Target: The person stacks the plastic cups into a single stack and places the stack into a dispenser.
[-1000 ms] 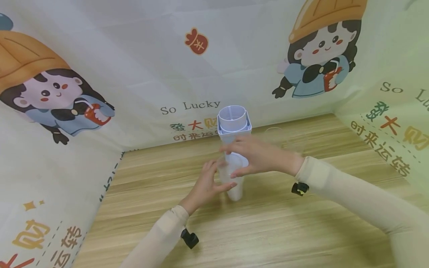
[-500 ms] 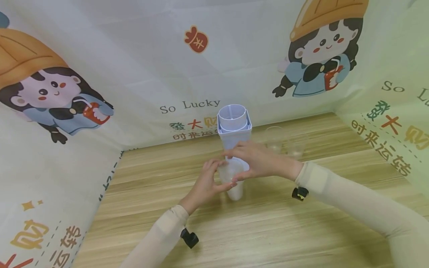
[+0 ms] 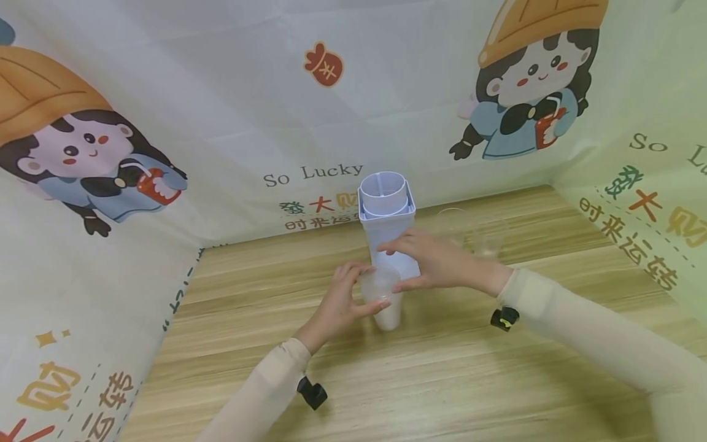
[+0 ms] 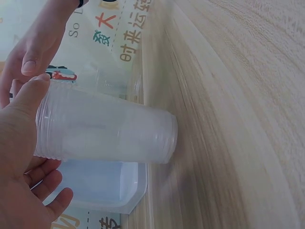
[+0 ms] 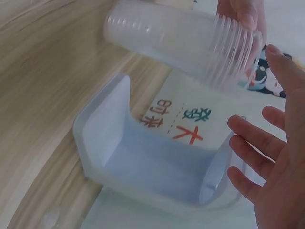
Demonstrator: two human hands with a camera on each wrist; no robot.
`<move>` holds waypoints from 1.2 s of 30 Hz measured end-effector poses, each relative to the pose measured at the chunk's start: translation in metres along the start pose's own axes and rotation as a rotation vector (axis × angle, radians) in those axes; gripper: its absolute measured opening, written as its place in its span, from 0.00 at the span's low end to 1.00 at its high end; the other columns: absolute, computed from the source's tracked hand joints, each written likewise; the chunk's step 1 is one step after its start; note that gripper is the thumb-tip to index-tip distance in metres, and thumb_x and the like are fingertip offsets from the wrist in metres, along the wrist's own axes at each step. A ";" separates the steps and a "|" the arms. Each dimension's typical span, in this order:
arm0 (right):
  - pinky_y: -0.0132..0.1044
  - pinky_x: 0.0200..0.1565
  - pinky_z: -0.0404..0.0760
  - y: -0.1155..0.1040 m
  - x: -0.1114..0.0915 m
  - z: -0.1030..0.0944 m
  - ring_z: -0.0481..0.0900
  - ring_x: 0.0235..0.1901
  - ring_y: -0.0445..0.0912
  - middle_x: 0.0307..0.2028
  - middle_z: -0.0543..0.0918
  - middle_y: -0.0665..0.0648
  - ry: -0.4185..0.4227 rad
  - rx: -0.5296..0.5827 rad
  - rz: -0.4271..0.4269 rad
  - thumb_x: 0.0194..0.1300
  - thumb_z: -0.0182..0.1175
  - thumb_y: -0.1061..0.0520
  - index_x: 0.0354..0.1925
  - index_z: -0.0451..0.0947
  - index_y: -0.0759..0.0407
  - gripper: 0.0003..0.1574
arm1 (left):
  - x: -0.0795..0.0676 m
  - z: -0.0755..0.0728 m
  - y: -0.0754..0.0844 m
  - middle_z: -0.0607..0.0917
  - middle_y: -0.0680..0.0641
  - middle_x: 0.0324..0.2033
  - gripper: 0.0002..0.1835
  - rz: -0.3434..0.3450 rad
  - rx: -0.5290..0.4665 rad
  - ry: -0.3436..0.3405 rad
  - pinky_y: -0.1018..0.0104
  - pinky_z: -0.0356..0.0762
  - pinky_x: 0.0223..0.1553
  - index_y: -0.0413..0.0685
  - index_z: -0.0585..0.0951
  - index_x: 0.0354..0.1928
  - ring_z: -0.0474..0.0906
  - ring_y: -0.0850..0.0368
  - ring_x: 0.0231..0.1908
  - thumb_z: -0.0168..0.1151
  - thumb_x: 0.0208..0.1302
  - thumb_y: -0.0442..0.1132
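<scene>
Here's the left hand [image 3: 342,304], thumb on one side and fingers on the other, gripping the ribbed rim end of a stack of clear plastic cups [image 4: 105,126]! The stack is rim up, base down, right in front of the pale blue holder [image 3: 389,233] with its round top opening. And the right hand [image 3: 436,261], fingers spread and thumb apart, is just beside that rim, in front of the holder; whether the thumb touches the cups, you can't tell. Nor can you tell whether the base meets the wood-grain table [image 3: 442,374]. Beyond the right wrist, two more clear cups [image 3: 488,239], faint and partly hidden, stand near the printed backdrop [image 3: 243,110].
</scene>
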State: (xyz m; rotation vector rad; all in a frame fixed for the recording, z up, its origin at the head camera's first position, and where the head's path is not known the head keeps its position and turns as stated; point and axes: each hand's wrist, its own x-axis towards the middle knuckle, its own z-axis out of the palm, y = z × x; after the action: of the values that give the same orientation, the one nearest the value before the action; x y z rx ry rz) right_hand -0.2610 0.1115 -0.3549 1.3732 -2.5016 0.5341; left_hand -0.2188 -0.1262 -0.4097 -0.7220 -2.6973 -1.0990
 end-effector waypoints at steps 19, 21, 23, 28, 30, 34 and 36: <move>0.54 0.56 0.77 0.082 -0.050 -0.038 0.81 0.50 0.57 0.48 0.88 0.59 0.164 -0.122 0.197 0.55 0.73 0.47 0.51 0.82 0.61 0.29 | 0.002 -0.001 0.003 0.75 0.41 0.61 0.38 -0.042 -0.002 -0.009 0.46 0.70 0.67 0.40 0.74 0.61 0.66 0.44 0.64 0.78 0.50 0.48; 0.55 0.58 0.76 0.090 -0.055 -0.040 0.80 0.52 0.58 0.50 0.87 0.61 0.155 -0.136 0.238 0.55 0.73 0.47 0.52 0.81 0.62 0.31 | 0.002 -0.001 0.003 0.75 0.40 0.61 0.38 -0.045 -0.003 -0.009 0.46 0.70 0.67 0.40 0.74 0.61 0.66 0.44 0.64 0.78 0.50 0.48; 0.57 0.61 0.73 0.098 -0.061 -0.042 0.78 0.55 0.60 0.52 0.85 0.62 0.132 -0.136 0.289 0.56 0.73 0.46 0.54 0.80 0.62 0.33 | 0.002 -0.001 0.003 0.74 0.41 0.61 0.39 -0.053 -0.001 -0.013 0.46 0.70 0.67 0.40 0.74 0.62 0.66 0.44 0.64 0.78 0.50 0.48; 0.60 0.66 0.67 0.115 -0.072 -0.046 0.72 0.62 0.62 0.58 0.81 0.64 0.059 -0.130 0.418 0.57 0.70 0.40 0.60 0.76 0.62 0.41 | 0.003 -0.001 0.004 0.75 0.42 0.61 0.38 -0.052 0.004 -0.015 0.47 0.70 0.67 0.41 0.74 0.62 0.66 0.44 0.64 0.78 0.50 0.49; 0.61 0.66 0.67 0.120 -0.077 -0.047 0.71 0.63 0.63 0.60 0.80 0.65 0.036 -0.136 0.450 0.57 0.70 0.39 0.61 0.74 0.63 0.43 | 0.002 -0.002 0.004 0.75 0.42 0.60 0.38 -0.050 0.002 -0.014 0.47 0.70 0.67 0.41 0.74 0.61 0.66 0.44 0.64 0.78 0.50 0.49; 0.62 0.65 0.68 0.127 -0.084 -0.047 0.72 0.61 0.65 0.57 0.81 0.67 -0.002 -0.143 0.477 0.57 0.70 0.39 0.63 0.72 0.65 0.45 | 0.001 -0.001 0.004 0.75 0.42 0.60 0.38 -0.040 0.002 -0.007 0.46 0.71 0.66 0.41 0.75 0.61 0.66 0.45 0.63 0.78 0.50 0.48; 0.64 0.64 0.68 0.129 -0.086 -0.047 0.72 0.60 0.65 0.56 0.82 0.67 -0.018 -0.136 0.485 0.57 0.70 0.40 0.64 0.71 0.65 0.46 | 0.001 -0.001 0.004 0.75 0.42 0.60 0.38 -0.040 0.006 -0.007 0.46 0.72 0.66 0.41 0.75 0.61 0.67 0.45 0.63 0.78 0.50 0.49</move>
State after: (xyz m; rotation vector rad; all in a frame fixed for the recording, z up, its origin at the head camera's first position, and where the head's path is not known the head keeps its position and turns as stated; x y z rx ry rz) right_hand -0.3231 0.2605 -0.3711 0.7214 -2.8294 0.4256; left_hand -0.2183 -0.1244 -0.4062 -0.6755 -2.7311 -1.0986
